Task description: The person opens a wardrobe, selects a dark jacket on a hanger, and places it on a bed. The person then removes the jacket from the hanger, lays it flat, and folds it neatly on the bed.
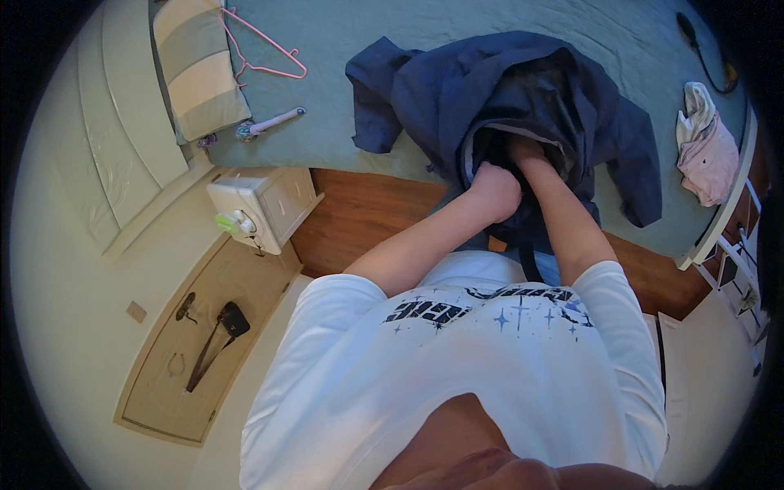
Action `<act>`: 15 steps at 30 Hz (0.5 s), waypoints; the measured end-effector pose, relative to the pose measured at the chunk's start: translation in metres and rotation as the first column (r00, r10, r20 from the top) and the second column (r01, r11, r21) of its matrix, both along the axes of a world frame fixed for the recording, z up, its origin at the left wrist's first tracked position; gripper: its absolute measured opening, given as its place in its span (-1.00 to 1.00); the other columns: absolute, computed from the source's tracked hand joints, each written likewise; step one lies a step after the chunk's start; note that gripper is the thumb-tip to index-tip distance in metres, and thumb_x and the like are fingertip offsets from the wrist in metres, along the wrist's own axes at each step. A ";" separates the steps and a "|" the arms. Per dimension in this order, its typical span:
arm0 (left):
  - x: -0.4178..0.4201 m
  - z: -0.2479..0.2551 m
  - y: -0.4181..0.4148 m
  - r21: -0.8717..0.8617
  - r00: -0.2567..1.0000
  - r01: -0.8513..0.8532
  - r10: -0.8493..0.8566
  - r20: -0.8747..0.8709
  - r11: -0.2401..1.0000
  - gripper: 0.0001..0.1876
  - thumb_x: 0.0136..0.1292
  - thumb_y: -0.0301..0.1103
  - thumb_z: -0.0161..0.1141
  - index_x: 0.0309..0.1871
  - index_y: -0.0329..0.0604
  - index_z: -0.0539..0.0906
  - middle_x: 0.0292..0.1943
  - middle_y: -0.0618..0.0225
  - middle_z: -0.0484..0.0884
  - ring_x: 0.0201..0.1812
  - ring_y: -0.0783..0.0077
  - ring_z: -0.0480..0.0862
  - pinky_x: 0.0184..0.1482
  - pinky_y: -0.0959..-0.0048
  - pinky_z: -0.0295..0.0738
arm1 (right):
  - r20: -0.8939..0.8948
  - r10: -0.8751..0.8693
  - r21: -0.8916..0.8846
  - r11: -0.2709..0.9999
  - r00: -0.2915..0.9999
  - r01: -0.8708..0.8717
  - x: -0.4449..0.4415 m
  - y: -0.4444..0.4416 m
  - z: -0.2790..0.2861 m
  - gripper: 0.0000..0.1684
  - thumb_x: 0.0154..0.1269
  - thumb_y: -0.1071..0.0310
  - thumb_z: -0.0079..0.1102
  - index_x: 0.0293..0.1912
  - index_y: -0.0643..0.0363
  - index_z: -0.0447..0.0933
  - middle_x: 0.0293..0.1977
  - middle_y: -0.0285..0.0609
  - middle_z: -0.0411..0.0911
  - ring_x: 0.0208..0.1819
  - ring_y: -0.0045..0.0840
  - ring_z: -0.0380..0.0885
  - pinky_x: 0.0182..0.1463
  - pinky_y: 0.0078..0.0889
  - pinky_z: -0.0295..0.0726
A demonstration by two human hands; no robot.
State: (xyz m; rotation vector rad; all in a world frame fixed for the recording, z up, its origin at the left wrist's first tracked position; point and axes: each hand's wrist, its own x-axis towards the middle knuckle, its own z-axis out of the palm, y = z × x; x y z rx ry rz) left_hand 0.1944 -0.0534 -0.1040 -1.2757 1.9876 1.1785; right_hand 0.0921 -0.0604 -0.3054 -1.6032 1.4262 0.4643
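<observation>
A dark navy jacket [441,79] is spread on the bed, both sleeves splayed out and its lower opening facing me. Both my hands reach into that opening. My left hand [499,187] is bent at the wrist at the opening's near edge, its fingers hidden by dark cloth. Deeper inside goes my right hand [525,149], with only its back and wrist showing. What the fingers touch cannot be seen. Part of the jacket hangs over the bed's near edge towards my lap.
The bed [324,141] has a blue-green sheet. At its left lie a striped pillow [199,73], a pink hanger [269,37] and a white-handled stick [275,119]. Folded pink and white clothes [707,153] and a black cord [704,58] lie right. A white nightstand [275,196] stands left.
</observation>
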 end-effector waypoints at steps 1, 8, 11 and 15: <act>-0.001 0.002 0.002 -0.008 1.000 0.008 -0.008 0.000 1.000 -0.65 0.23 -0.16 -0.08 -0.40 -0.14 0.68 -0.36 0.18 0.66 -0.26 0.16 0.62 -0.19 0.20 0.42 | 0.007 -0.025 -0.013 1.000 1.000 0.025 0.001 0.002 0.001 -0.41 0.33 0.10 -0.21 0.27 0.16 0.18 0.30 0.02 0.08 0.33 -0.15 0.04 0.36 -0.21 0.02; -0.013 0.007 0.015 0.224 0.997 0.081 -0.079 -0.015 0.971 -0.75 0.15 -0.37 -0.05 -0.25 -0.13 0.66 -0.21 0.12 0.64 -0.16 0.13 0.61 -0.04 0.23 0.43 | 0.051 0.073 -0.279 0.959 0.996 -0.056 0.017 0.016 0.050 -0.37 0.34 0.02 -0.26 0.29 0.15 0.14 0.31 0.03 0.05 0.36 -0.14 -0.03 0.39 -0.16 -0.06; -0.010 -0.013 0.044 0.075 0.986 -0.121 0.128 -0.104 0.990 -0.72 0.17 -0.38 -0.06 -0.13 -0.15 0.62 -0.15 0.10 0.62 -0.14 0.11 0.60 -0.03 0.24 0.44 | 0.182 0.021 -0.272 0.962 0.983 0.030 0.021 0.022 0.091 -0.37 0.35 0.02 -0.29 0.30 0.13 0.14 0.32 0.02 0.03 0.36 -0.15 -0.03 0.39 -0.16 -0.07; -0.002 -0.007 0.038 0.115 0.962 -0.265 0.254 0.101 0.957 -0.72 0.19 -0.40 -0.09 -0.13 -0.22 0.59 -0.12 0.06 0.60 -0.10 0.13 0.59 -0.03 0.23 0.44 | -0.032 0.461 -0.492 0.765 0.887 -0.415 0.025 0.010 0.095 -0.61 0.31 0.18 -0.09 0.00 0.19 0.47 -0.03 -0.03 0.47 0.00 -0.27 0.44 0.12 -0.15 0.38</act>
